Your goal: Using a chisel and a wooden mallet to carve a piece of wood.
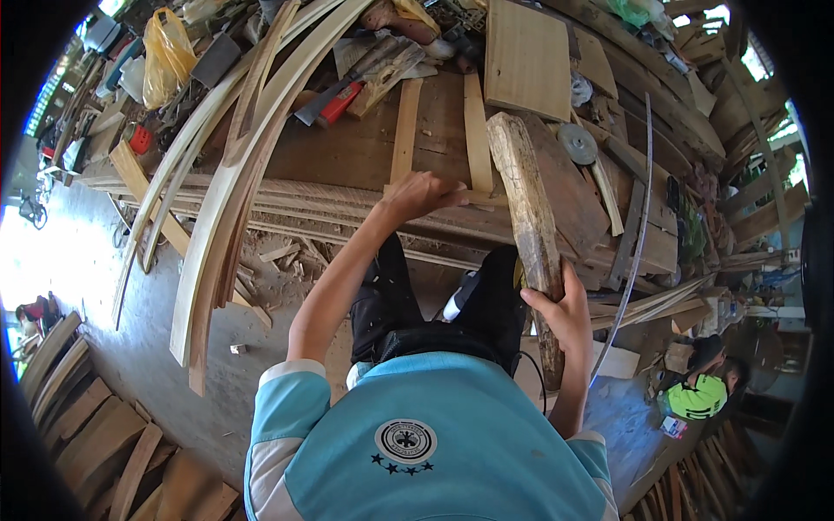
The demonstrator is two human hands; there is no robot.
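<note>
My right hand [565, 308] is wrapped around the lower part of a long, rough, bark-brown wooden club [526, 195], which stands tilted over the bench's front edge. My left hand [421, 196] is closed over a narrow pale wooden strip [479, 198] along the bench edge; its palm side is hidden. Two flat pale slats [406, 126] run away from that strip across the brown wooden bench [443, 165]. Beyond them lie a red-and-grey hand tool [339, 104] and a split piece of wood [382, 82].
Long curved wooden strips [230, 187] overhang the bench on the left. A pale board [527, 61] and a round metal disc [578, 143] lie at the back right. A thin bent strip [638, 226] rises right of my arm. A person in a bright yellow shirt [698, 397] sits far right.
</note>
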